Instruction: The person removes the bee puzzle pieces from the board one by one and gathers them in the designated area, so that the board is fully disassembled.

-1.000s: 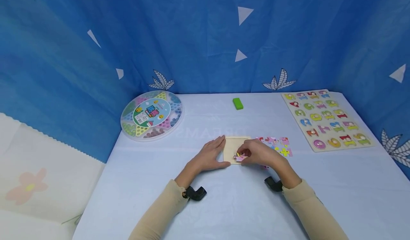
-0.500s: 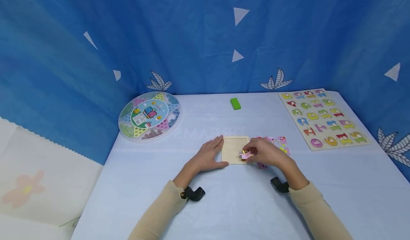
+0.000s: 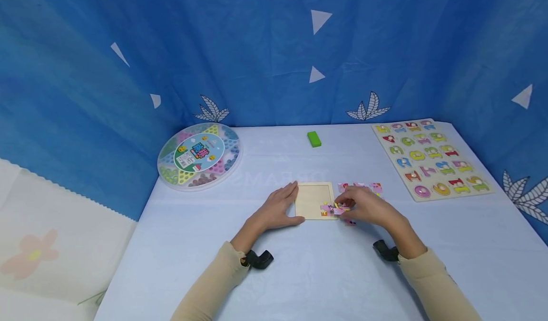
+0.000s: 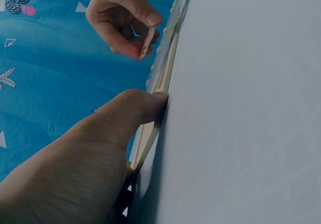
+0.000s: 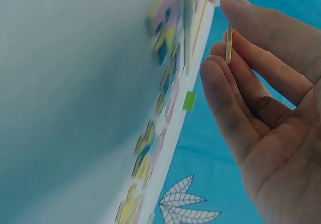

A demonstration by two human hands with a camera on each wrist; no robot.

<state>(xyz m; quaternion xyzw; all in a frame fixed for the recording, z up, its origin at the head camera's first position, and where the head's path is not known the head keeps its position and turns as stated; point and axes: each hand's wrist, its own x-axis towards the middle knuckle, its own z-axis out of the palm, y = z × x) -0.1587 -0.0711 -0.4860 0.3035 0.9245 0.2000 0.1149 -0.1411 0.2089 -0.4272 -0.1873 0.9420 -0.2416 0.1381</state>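
Note:
A shallow square wooden puzzle tray (image 3: 311, 197) lies on the table in the head view. My left hand (image 3: 280, 208) rests along its left side, fingers straight and thumb spread toward the near corner. In the left wrist view the thumb (image 4: 145, 106) presses on the tray's edge. One pink jigsaw piece (image 3: 327, 209) lies in the tray's lower right part. Over the tray's right edge, my right hand (image 3: 366, 206) pinches another jigsaw piece (image 3: 340, 210) between thumb and fingers. That piece shows edge-on in the right wrist view, as a thin strip (image 5: 229, 45), raised above the table.
Several loose jigsaw pieces (image 3: 376, 187) lie right of the tray, partly behind the right hand. Farther back is a green block (image 3: 314, 139). A round board game box (image 3: 199, 155) stands at the back left, a number peg puzzle board (image 3: 432, 161) at the back right.
My right hand has moved right with its jigsaw piece, from over the tray to its right edge. The piece lying in the tray now shows uncovered. My left hand stays in place.

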